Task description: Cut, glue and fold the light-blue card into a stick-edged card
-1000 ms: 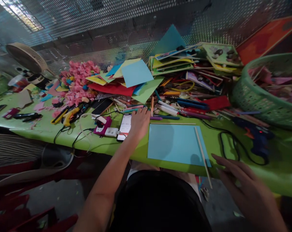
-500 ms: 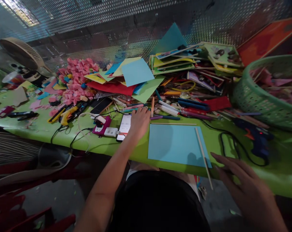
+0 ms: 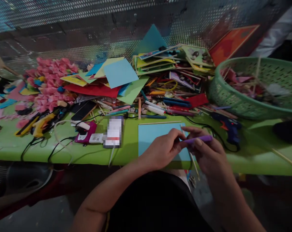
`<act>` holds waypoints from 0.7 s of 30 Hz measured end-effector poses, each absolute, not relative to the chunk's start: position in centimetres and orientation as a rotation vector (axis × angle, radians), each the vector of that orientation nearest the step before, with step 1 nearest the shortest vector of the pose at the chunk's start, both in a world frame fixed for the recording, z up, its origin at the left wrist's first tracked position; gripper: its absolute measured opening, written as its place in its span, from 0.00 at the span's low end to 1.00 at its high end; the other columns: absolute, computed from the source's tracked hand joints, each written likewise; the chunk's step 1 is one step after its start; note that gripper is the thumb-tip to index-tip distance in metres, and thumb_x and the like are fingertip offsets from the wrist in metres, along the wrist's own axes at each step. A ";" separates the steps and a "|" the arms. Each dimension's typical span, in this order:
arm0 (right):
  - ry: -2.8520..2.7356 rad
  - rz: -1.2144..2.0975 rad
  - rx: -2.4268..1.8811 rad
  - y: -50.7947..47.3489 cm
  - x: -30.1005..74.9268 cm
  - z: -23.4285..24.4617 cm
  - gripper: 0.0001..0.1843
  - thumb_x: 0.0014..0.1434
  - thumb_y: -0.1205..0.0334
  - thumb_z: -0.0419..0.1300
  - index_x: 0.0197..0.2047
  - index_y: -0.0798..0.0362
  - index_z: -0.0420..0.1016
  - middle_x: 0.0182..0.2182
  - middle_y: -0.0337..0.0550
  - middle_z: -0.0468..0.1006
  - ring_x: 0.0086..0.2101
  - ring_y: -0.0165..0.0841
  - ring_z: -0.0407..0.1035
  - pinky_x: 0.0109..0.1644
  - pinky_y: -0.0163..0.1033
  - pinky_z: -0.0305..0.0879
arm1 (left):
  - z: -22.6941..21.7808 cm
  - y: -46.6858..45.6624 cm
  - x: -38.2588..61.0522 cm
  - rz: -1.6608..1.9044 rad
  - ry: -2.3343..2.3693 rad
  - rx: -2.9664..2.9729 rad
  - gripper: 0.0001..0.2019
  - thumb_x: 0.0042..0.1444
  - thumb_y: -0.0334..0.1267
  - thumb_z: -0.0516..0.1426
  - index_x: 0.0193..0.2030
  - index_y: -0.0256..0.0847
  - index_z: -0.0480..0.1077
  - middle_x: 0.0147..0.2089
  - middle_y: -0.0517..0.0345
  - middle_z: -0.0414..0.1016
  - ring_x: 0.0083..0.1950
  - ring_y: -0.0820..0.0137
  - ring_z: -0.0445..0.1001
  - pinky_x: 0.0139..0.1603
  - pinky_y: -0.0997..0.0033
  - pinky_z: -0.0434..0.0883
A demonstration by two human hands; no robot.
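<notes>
A purple marker pen (image 3: pixel 201 139) is held between my two hands above a blue sheet of paper (image 3: pixel 150 137). My left hand (image 3: pixel 161 149) pinches the pen's left end. On its right part close the fingers of my right hand (image 3: pixel 210 155). A thin wooden stick (image 3: pixel 194 164) runs beneath the right hand, across the sheet's right side and past the table edge. Another stick (image 3: pixel 160 122) lies along the sheet's top edge. My hands hide much of the sheet's lower right.
Behind the sheet lie several pens (image 3: pixel 155 108) and a heap of coloured paper (image 3: pixel 121 72). A blue glue gun (image 3: pixel 229 129) and a green basket (image 3: pixel 235 103) are on the right. A phone (image 3: pixel 113 132) and a purple power adapter (image 3: pixel 87 132) with cables sit left.
My left hand has come back from the pens, and the purple marker pen now sits in both hands. My right hand has moved left and up to it. The view has shifted right.
</notes>
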State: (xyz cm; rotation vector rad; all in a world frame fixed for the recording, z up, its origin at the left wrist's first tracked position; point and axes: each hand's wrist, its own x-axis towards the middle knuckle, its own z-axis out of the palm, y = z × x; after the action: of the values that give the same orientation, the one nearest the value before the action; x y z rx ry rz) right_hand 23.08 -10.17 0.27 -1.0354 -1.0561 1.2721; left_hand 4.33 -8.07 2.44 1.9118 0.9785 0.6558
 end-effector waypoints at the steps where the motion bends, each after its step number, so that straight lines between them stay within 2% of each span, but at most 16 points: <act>1: -1.009 1.268 -1.037 -9.9 22.8 0.2 0.16 0.58 0.45 0.72 0.43 0.46 0.86 0.28 0.40 0.74 0.25 0.30 0.64 0.24 0.35 0.60 | 2.4 -8.1 4.5 0.602 1.005 1.933 0.12 0.75 0.51 0.51 0.51 0.45 0.64 0.43 0.58 0.79 0.42 0.65 0.79 0.40 0.69 0.67; 4: -0.929 1.192 -1.071 -9.5 22.7 -0.4 0.17 0.58 0.42 0.71 0.33 0.48 0.83 0.25 0.40 0.73 0.24 0.29 0.63 0.23 0.34 0.57 | 2.4 -7.8 4.8 0.431 1.127 2.076 0.14 0.76 0.51 0.50 0.44 0.45 0.64 0.38 0.60 0.78 0.41 0.63 0.79 0.37 0.69 0.63; 10: -0.825 1.046 -1.128 -9.2 22.6 -0.9 0.18 0.58 0.43 0.71 0.31 0.49 0.81 0.24 0.38 0.72 0.22 0.27 0.62 0.23 0.33 0.55 | 2.6 -7.3 5.7 0.256 1.186 2.226 0.16 0.77 0.51 0.45 0.42 0.45 0.63 0.35 0.60 0.77 0.37 0.64 0.78 0.33 0.68 0.57; 16: -0.766 0.981 -1.131 -8.3 23.0 0.1 0.20 0.55 0.42 0.73 0.28 0.50 0.78 0.23 0.37 0.72 0.21 0.26 0.60 0.21 0.32 0.54 | 2.5 -7.2 5.7 0.326 1.158 2.146 0.17 0.77 0.52 0.46 0.40 0.45 0.63 0.34 0.62 0.75 0.35 0.65 0.75 0.33 0.69 0.57; 21: -0.636 0.850 -1.054 -7.2 25.2 0.1 0.22 0.51 0.40 0.75 0.29 0.51 0.78 0.23 0.34 0.70 0.20 0.23 0.55 0.21 0.31 0.53 | 1.3 -7.4 4.3 0.512 1.130 2.027 0.12 0.76 0.43 0.48 0.41 0.44 0.67 0.40 0.60 0.78 0.41 0.66 0.77 0.40 0.70 0.64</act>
State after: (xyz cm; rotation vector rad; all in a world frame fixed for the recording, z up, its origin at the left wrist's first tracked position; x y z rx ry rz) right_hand 25.20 -7.20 0.06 -1.0539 -0.6357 0.8497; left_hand 4.29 -7.40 1.32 2.0272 1.1301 0.5123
